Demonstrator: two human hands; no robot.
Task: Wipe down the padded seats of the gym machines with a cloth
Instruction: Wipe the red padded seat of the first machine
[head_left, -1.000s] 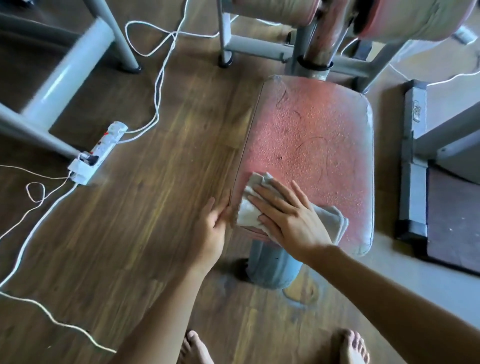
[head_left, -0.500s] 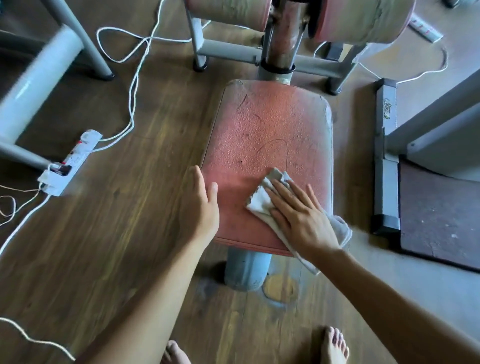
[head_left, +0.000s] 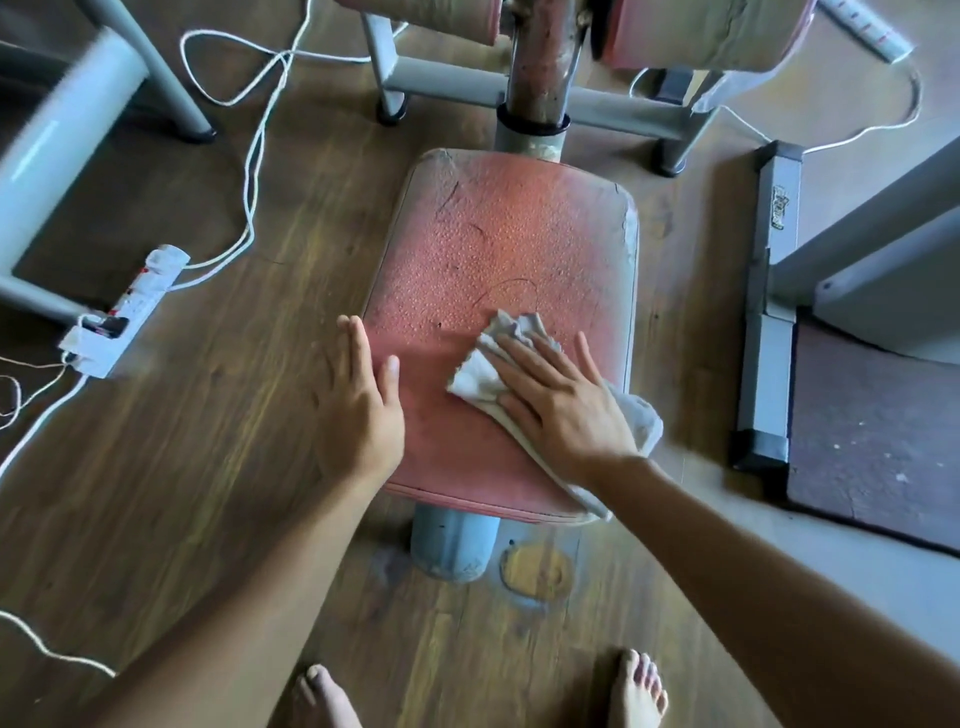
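Pressing flat on the cloth (head_left: 479, 378), the right hand (head_left: 561, 410) has its fingers straight and spread. The cloth is pale grey and crumpled. It lies on the near right part of the red seat (head_left: 514, 239), with one end hanging over the near edge. The seat is bumpy and scratched, with a worn grey rim. The left hand (head_left: 363, 410) lies flat, fingers straight, on the seat's left edge. A white power strip (head_left: 124, 312) sits on the wood floor

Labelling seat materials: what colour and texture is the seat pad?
Faded red-pink seat pad with a pebbled, worn surface; head view, the only one.
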